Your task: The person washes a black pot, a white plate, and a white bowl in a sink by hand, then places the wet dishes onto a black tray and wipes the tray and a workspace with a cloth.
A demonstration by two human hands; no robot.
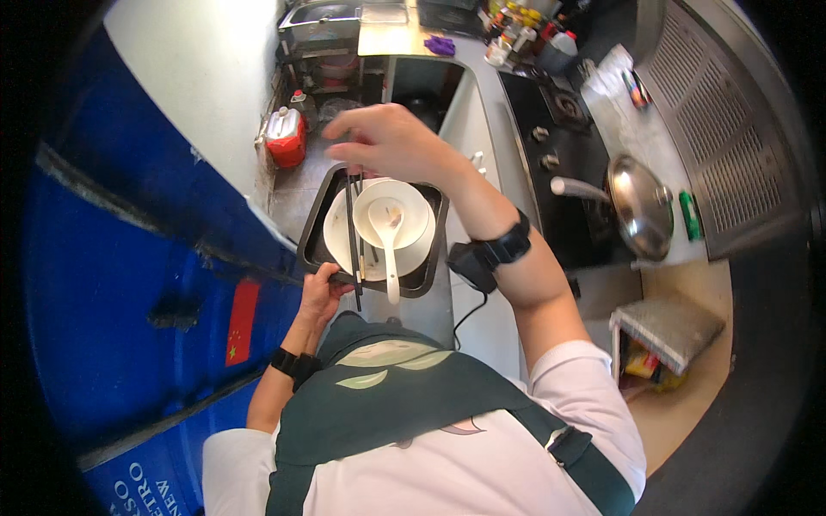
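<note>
A dark rectangular tray (419, 289) is in front of my body, held at its near left corner by my left hand (321, 291). Stacked white bowls (335, 226) sit on it, with a white soup spoon (391, 258) lying in the top one, its handle over the near rim. Dark chopsticks (353, 238) lie lengthwise across the bowls' left side. Above the tray's far edge, my right hand (381, 138) has its fingers bent and spread; whether its lower fingertips touch the chopsticks' far ends, I cannot tell.
A blue surface (129, 277) runs along the left. Red-and-white container (286, 137) stands on the floor ahead. To the right are a counter with a black gas hob (555, 193) and a lidded pan (639, 206). Beyond are a sink (319, 13), a purple cloth (440, 45) and several bottles.
</note>
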